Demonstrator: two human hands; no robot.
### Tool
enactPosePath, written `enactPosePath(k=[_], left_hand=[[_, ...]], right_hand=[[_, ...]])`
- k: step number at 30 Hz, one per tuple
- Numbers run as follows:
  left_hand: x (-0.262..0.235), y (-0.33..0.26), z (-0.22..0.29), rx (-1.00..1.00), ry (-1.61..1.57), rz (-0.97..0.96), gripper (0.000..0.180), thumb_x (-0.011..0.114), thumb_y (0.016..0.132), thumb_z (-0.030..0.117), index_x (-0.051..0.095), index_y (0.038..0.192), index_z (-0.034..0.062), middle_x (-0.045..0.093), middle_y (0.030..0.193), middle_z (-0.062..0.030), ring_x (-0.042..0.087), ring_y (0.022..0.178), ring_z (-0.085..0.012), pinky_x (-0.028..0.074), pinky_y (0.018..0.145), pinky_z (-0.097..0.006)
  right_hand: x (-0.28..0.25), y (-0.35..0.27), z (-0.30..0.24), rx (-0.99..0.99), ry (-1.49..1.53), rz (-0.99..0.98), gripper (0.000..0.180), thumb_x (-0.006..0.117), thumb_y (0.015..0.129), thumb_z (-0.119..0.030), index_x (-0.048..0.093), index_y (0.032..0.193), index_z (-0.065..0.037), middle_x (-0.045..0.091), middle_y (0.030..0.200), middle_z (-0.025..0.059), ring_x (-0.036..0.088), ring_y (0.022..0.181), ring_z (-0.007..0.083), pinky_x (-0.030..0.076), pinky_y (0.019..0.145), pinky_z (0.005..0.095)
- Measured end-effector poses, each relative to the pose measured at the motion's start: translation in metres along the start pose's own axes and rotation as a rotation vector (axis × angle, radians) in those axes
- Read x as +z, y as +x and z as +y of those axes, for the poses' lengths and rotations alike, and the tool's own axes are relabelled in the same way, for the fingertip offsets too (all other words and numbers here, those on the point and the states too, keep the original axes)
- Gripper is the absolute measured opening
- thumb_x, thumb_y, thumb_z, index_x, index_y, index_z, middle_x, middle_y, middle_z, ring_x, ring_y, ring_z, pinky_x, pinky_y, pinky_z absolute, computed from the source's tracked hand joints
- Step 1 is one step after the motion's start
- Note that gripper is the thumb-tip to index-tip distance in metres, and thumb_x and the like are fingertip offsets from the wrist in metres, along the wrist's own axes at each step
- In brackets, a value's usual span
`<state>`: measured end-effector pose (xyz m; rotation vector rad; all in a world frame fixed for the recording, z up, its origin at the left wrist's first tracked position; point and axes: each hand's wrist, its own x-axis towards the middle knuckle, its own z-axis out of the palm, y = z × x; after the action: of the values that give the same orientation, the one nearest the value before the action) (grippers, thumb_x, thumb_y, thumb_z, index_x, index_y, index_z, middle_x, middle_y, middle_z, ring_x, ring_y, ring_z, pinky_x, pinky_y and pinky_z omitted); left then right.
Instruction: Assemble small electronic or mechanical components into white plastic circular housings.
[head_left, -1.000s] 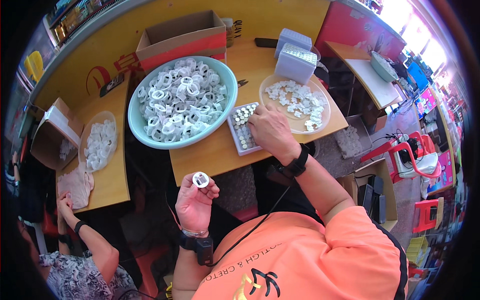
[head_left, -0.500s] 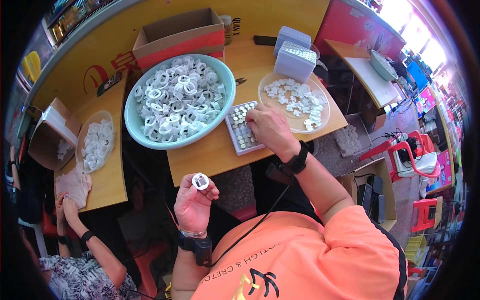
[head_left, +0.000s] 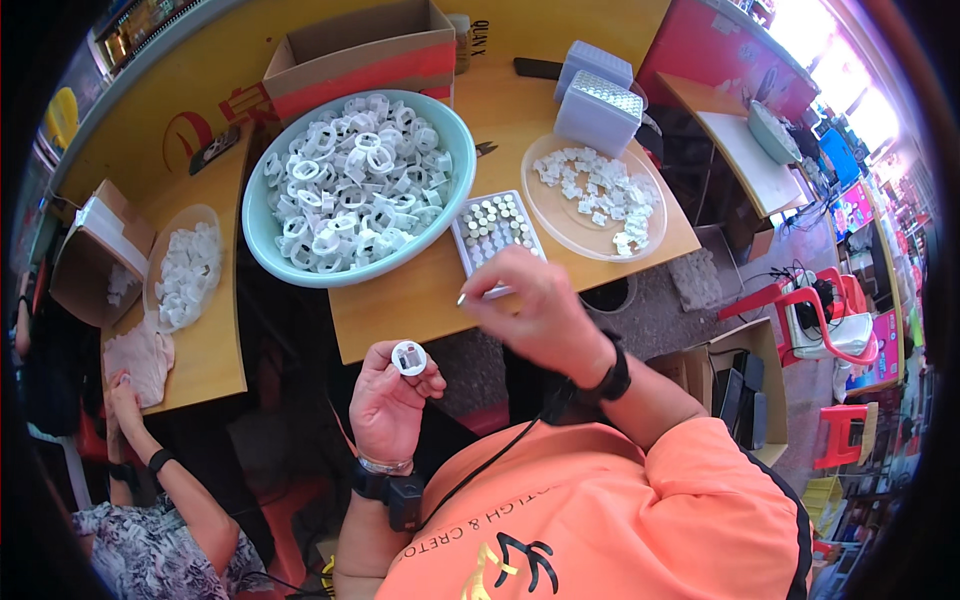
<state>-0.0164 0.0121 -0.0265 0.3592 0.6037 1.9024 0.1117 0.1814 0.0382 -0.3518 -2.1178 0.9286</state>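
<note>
Bright daylight fills the scene, strongest at the upper right, where the background washes out to a white-pink glare far beyond the right hand [head_left: 535,310]. The yellow table [head_left: 430,300] beyond the fingers is evenly lit, with soft shadow beneath its near edge, around the left hand [head_left: 390,395]. Fisheye distortion bends the table edges, and a black vignette rings the frame. The right hand's fingertips [head_left: 470,293] look slightly blurred; the centre is otherwise sharp.

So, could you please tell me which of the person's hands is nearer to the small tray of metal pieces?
The right hand. It hovers at the near edge of the tray of metal pieces, pinching a small piece. The left hand is lower, off the table, holding a white ring part.
</note>
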Motion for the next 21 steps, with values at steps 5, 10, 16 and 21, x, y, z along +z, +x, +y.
enactPosePath(k=[5,10,16,21], left_hand=[[0.010,-0.004,-0.001,-0.032,0.047,0.008,0.022,0.049,0.095,0.012,0.048,0.113,-0.0008,0.063,0.096,-0.0169,0.064,0.082,-0.0249,0.053,0.076,-0.035],[0.011,-0.005,-0.003,-0.049,0.160,0.012,0.023,0.051,0.094,0.012,0.048,0.112,-0.0025,0.063,0.094,-0.0135,0.064,0.079,-0.0205,0.053,0.075,-0.032],[0.012,-0.005,-0.001,-0.075,0.334,0.032,0.023,0.055,0.093,0.015,0.052,0.108,-0.0026,0.064,0.090,-0.0110,0.064,0.077,-0.0175,0.051,0.071,-0.028],[0.011,-0.003,-0.001,-0.141,0.376,-0.004,0.023,0.056,0.092,0.016,0.054,0.106,-0.0019,0.064,0.088,-0.0102,0.064,0.075,-0.0170,0.051,0.069,-0.027]], right_hand=[[0.025,-0.017,-0.019,-0.214,0.026,-0.088,0.016,0.070,0.069,-0.001,0.059,0.080,-0.008,0.059,0.075,0.0053,0.057,0.073,0.0276,0.046,0.067,0.0364],[0.029,-0.022,-0.013,-0.249,-0.030,-0.145,0.014,0.068,0.071,-0.003,0.058,0.078,-0.008,0.057,0.074,0.0050,0.056,0.073,0.0274,0.046,0.067,0.0367],[0.023,-0.019,-0.009,-0.171,0.051,-0.280,0.014,0.068,0.071,-0.003,0.058,0.079,-0.008,0.059,0.074,0.0053,0.058,0.074,0.0275,0.047,0.068,0.0373],[0.019,-0.019,-0.008,-0.106,0.078,-0.348,0.013,0.069,0.070,-0.004,0.058,0.077,-0.006,0.059,0.072,0.0067,0.058,0.077,0.0293,0.048,0.068,0.0384]])
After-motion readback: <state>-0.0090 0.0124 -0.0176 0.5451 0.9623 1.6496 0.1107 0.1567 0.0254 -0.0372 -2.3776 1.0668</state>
